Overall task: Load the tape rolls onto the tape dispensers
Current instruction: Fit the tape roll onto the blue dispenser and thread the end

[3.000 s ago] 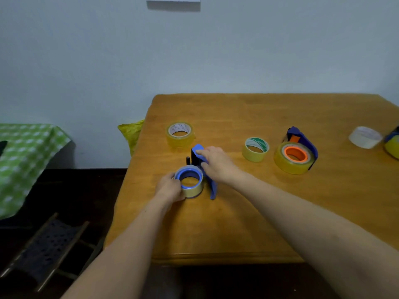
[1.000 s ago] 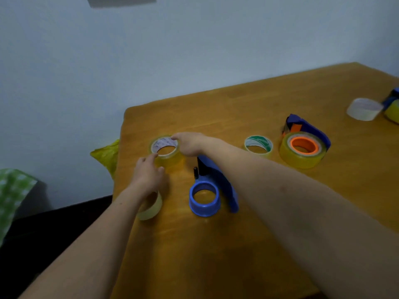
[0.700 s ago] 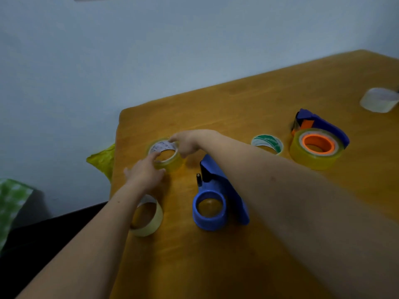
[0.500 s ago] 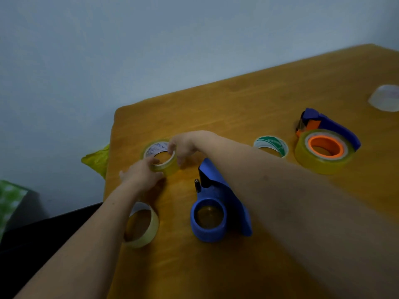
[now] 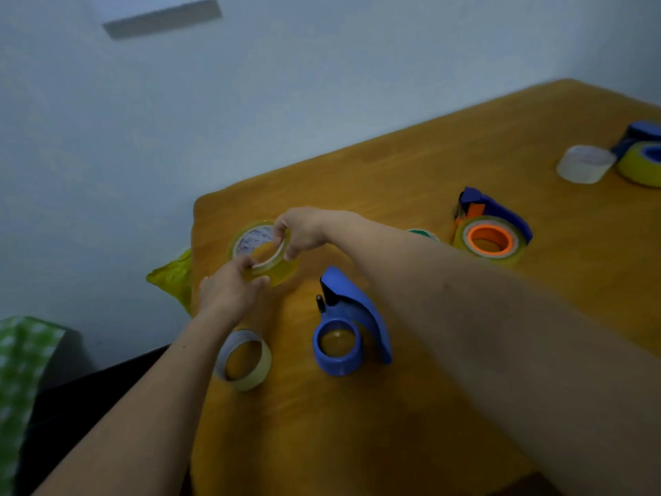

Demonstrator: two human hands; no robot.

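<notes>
A yellowish tape roll with a white printed core (image 5: 258, 241) is tilted at the table's far left corner. My right hand (image 5: 304, 230) pinches its far rim, and my left hand (image 5: 230, 289) grips its near edge. In front of it a blue tape dispenser (image 5: 348, 329) lies on the table with its blue hub bare. A thin, nearly used-up roll (image 5: 243, 363) lies to the dispenser's left, under my left forearm.
On the wooden table (image 5: 411, 187), a second blue dispenser holds a yellow roll on an orange hub (image 5: 491, 238). A green-cored roll (image 5: 424, 234) peeks from behind my right arm. A clear roll (image 5: 584, 168) and another loaded dispenser (image 5: 642, 155) sit far right. A yellow bag (image 5: 171, 281) hangs at the left edge.
The thin roll came off the blue dispenser's hub and now lies to its left. Both hands moved to the yellowish roll at the far corner and closed on it, tilting it.
</notes>
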